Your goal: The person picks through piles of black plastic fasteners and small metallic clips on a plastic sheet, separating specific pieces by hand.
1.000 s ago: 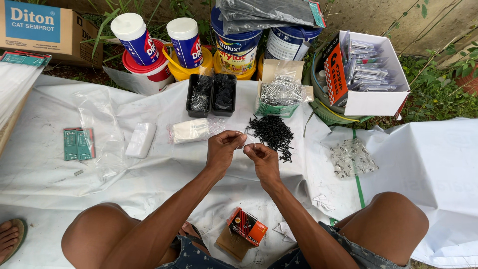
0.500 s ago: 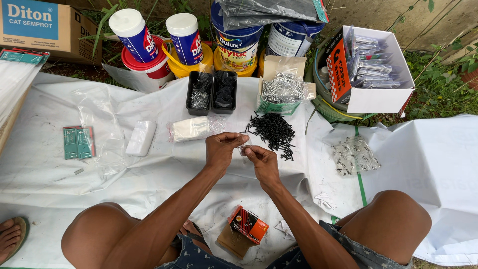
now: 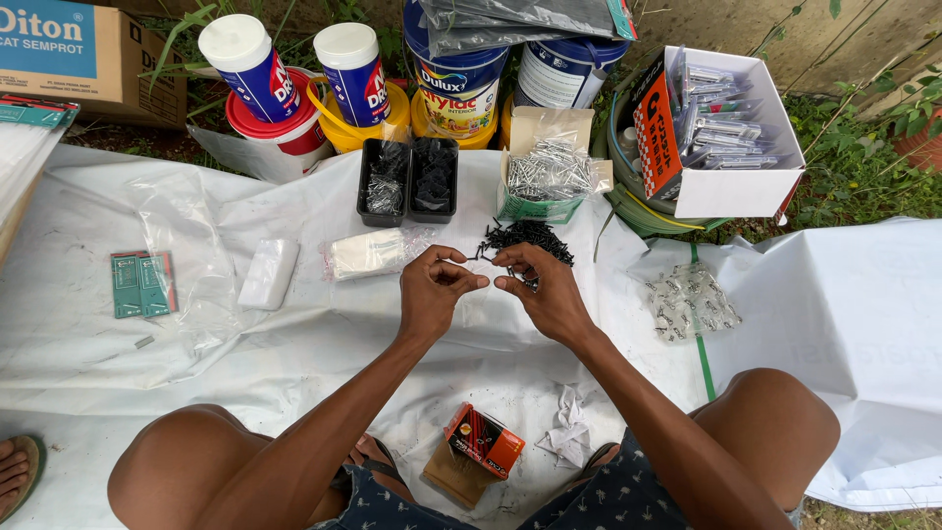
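Left hand [image 3: 434, 292] and right hand [image 3: 546, 292] meet fingertip to fingertip above the white sheet [image 3: 294, 344], fingers pinched narrow; whatever they grip is too small to identify. The pile of black screws [image 3: 530, 238] lies just beyond the right fingertips, touching them or nearly so. Beyond the left fingers stands a black twin tray [image 3: 409, 180]; a wrapped white packet [image 3: 368, 253] sits just outboard of them. Bare sheet extends below both wrists to the small orange box [image 3: 485, 441].
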